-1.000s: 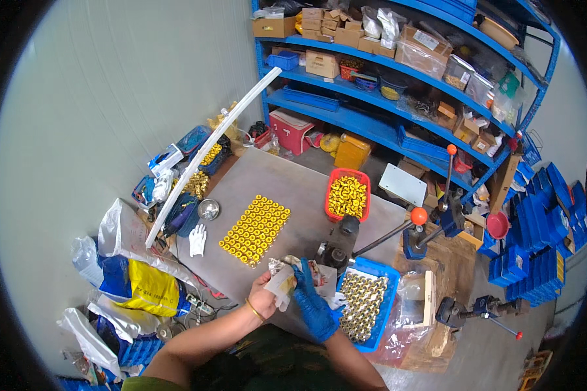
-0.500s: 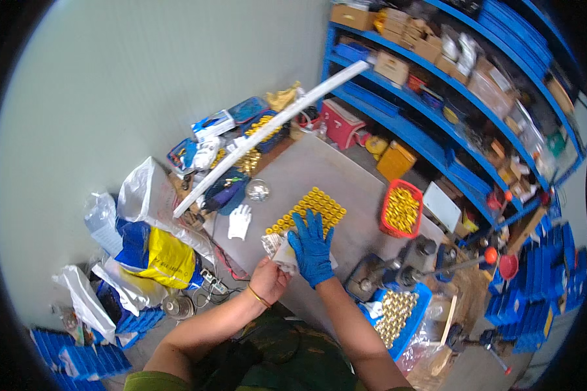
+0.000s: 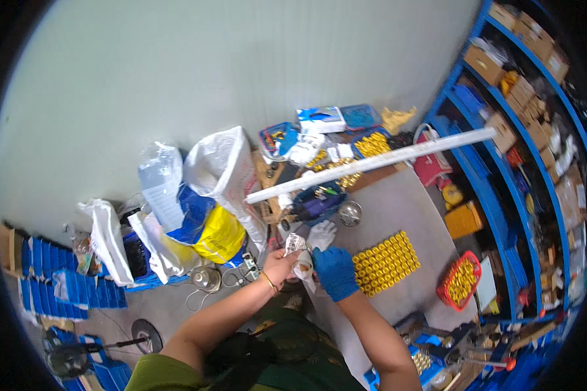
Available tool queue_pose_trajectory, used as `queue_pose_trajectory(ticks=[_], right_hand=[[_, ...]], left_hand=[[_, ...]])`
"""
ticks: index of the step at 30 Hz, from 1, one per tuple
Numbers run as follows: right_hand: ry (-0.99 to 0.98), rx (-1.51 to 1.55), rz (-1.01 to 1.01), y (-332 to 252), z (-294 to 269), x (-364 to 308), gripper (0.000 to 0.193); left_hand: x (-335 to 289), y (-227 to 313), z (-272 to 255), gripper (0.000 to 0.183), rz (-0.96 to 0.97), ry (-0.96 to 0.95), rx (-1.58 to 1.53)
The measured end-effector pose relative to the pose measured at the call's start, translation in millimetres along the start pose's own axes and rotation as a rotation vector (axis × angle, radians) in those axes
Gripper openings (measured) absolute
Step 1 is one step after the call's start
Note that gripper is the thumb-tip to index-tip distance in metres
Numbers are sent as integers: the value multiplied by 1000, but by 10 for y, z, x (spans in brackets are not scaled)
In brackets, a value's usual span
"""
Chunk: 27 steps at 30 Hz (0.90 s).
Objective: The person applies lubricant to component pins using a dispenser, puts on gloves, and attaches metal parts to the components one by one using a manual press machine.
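My left hand (image 3: 279, 268), bare with a gold-coloured bangle at the wrist, is closed around a crumpled white printed wrapper (image 3: 295, 244). My right hand (image 3: 336, 272), in a blue glove, meets the wrapper from the other side. Its fingers are bent in at the wrapper's edge, the tips partly hidden. Both hands are over the near left edge of the grey table (image 3: 404, 202). Right of the blue glove, rows of small yellow brass-coloured round parts (image 3: 386, 264) stand packed together. A white glove (image 3: 321, 233) lies just beyond my hands.
A red basket (image 3: 460, 281) of brass parts stands at the table's right. A long white bar (image 3: 372, 163) spans the back clutter, near a round metal dish (image 3: 350, 213). White sacks (image 3: 218, 169) and a yellow-blue bag (image 3: 220, 236) sit left. Blue shelving (image 3: 496, 215) rises right.
The view has swung left, so the table appears farther right. Both hands have left the brass parts for the table's left edge. The gloved fingers, spread before, are now drawn in at the wrapper.
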State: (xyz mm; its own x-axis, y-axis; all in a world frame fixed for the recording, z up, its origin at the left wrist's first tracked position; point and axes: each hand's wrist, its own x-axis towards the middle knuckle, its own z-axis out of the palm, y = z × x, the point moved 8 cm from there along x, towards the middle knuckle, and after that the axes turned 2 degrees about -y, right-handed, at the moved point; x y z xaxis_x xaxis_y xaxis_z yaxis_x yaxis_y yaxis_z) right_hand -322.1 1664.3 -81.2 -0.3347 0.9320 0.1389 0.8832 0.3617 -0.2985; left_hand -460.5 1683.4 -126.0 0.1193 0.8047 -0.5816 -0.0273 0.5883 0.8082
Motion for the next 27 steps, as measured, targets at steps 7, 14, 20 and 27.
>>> queue_pose_trajectory(ticks=[7,14,20,27], right_hand=[[120,318,200,299,-201,-362,41],[66,325,492,801,184,-1736,35],[25,485,1018,853,480,-3079,31],[-137,413,1267,79,1970,-5702,31]], left_hand=[[1201,1295,-2495,38,878,741,212],[2244,1315,-3190,98,416,750,501],[2677,597,-2362,49,465,305,479],[1744,-608,-186,25,-65,-554,383]])
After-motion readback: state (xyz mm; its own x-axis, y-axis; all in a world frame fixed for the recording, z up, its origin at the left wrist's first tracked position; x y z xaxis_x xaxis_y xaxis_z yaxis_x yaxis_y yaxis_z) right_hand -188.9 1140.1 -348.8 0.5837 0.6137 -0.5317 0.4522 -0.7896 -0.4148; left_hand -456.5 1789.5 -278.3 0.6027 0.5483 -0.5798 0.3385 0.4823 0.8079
